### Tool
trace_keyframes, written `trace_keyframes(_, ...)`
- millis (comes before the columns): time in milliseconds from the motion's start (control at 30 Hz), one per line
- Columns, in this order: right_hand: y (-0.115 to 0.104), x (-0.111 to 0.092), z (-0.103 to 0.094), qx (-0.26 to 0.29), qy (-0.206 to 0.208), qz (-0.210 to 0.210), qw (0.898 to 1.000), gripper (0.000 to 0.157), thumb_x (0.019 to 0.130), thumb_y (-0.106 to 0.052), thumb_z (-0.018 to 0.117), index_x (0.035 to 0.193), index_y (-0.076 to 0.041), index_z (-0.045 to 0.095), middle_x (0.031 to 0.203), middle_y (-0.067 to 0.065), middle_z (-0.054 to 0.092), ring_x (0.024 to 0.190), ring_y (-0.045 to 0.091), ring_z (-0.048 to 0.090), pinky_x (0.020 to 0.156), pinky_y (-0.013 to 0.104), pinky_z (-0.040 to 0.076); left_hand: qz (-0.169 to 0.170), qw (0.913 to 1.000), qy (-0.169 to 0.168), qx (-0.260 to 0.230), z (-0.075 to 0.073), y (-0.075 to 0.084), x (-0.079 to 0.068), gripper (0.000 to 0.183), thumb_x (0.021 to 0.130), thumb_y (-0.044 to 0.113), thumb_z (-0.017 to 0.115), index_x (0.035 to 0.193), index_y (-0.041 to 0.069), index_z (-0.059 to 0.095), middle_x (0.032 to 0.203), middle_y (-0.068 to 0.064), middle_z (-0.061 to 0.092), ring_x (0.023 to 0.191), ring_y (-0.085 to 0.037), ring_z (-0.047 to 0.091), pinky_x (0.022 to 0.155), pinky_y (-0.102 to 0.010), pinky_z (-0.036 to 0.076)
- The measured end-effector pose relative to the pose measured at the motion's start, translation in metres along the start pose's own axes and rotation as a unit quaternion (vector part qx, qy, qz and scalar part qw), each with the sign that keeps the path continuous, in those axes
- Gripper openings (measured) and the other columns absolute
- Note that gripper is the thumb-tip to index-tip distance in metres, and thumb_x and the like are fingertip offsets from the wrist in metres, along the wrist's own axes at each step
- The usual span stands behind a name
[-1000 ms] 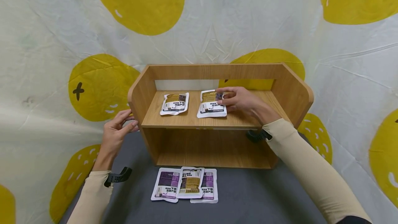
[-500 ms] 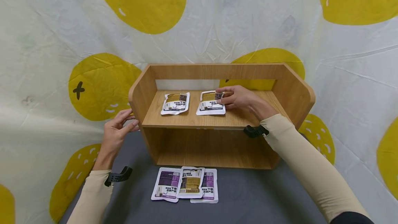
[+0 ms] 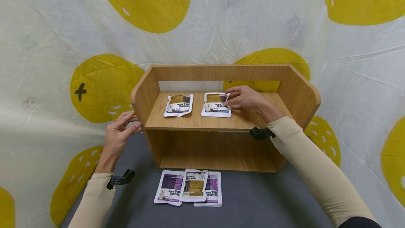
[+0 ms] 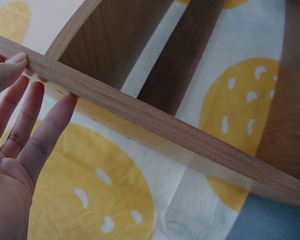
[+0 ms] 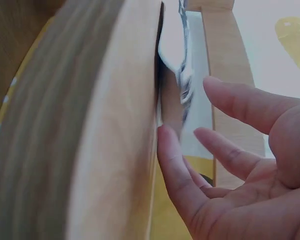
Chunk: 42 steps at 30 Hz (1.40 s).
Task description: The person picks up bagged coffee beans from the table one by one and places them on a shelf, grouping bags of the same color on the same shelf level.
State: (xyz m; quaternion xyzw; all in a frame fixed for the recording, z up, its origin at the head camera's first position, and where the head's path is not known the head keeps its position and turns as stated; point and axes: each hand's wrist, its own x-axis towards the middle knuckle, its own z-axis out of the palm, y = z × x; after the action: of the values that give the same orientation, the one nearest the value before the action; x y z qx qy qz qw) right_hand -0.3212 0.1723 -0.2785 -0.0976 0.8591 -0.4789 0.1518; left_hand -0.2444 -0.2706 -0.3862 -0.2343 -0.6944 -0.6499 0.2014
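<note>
My right hand (image 3: 246, 99) is over the upper shelf, at the right edge of a white pouch (image 3: 216, 105) with a brown and gold label. In the right wrist view, its thumb and fingers are spread with nothing between them, beside the blurred pouch edge (image 5: 172, 40). To the left, a matching pouch (image 3: 178, 105) lies flat on the same board. My left hand (image 3: 118, 133) rests its fingertips against the left side panel of the wooden shelf unit (image 3: 218, 124). The left wrist view has its thumb at the panel's front edge (image 4: 115, 97), fingers nearly straight.
In front of the unit, on the grey tabletop (image 3: 246, 200), lie two purple-labelled pouches (image 3: 169, 187) with a brown-labelled pouch (image 3: 194, 185) overlapping them. The lower compartment (image 3: 218, 150) sits beneath the upper board. A patterned cloth (image 3: 221, 17) hangs behind.
The right pouch has slid slightly back, then a little to the right. My right hand has eased off its edge to the right. My left hand holds its place against the panel.
</note>
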Motion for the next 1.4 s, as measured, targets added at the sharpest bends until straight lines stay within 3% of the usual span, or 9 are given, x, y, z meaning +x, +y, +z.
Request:
trace_keyframes(233, -0.005, -0.011, -0.001, -0.002, 0.003, -0.007, 1.000, 0.066, 0.094, -0.015, 0.074, 0.152, -0.003, 0.044, 0.153, 0.025, 0.041, 0.131, 0.036, 0.050, 0.107, 0.045, 0.053, 0.000, 1.0000, 0.000, -0.004, 0.001, 0.001, 0.001, 0.048, 0.093, -0.012, 0.064, 0.140, -0.006, 0.057, 0.126, -0.008, 0.060, 0.107, -0.018, 0.064, 0.076, -0.035, 0.063)
trace_keyframes(800, 0.006, -0.051, 0.015, 0.047, 0.005, -0.075, 0.996, 0.059, 0.096, -0.015, 0.071, 0.148, -0.001, 0.047, 0.148, 0.021, 0.047, 0.125, 0.038, 0.053, 0.103, 0.048, 0.055, -0.009, 1.0000, 0.001, -0.004, 0.001, 0.002, -0.001, 0.047, 0.093, -0.011, 0.065, 0.139, -0.006, 0.058, 0.127, -0.010, 0.059, 0.107, -0.015, 0.065, 0.077, -0.039, 0.063)
trace_keyframes(1167, 0.012, -0.074, 0.037, 0.082, 0.008, -0.117, 0.990, 0.059, 0.094, -0.015, 0.074, 0.146, 0.001, 0.049, 0.142, 0.022, 0.055, 0.122, 0.036, 0.060, 0.092, 0.037, 0.061, -0.007, 1.0000, 0.000, 0.002, 0.001, 0.002, 0.000, 0.047, 0.093, -0.010, 0.065, 0.140, -0.005, 0.058, 0.128, -0.010, 0.059, 0.108, -0.020, 0.064, 0.077, -0.036, 0.063)
trace_keyframes(1400, 0.016, -0.090, 0.052, 0.066, 0.009, -0.130, 0.989, 0.055, 0.094, -0.023, 0.075, 0.141, -0.003, 0.056, 0.136, 0.016, 0.062, 0.117, 0.028, 0.065, 0.093, 0.028, 0.058, -0.006, 1.0000, -0.002, -0.006, 0.000, 0.002, 0.000, 0.047, 0.093, -0.012, 0.064, 0.139, -0.006, 0.057, 0.127, -0.010, 0.059, 0.107, -0.015, 0.065, 0.077, -0.037, 0.063)
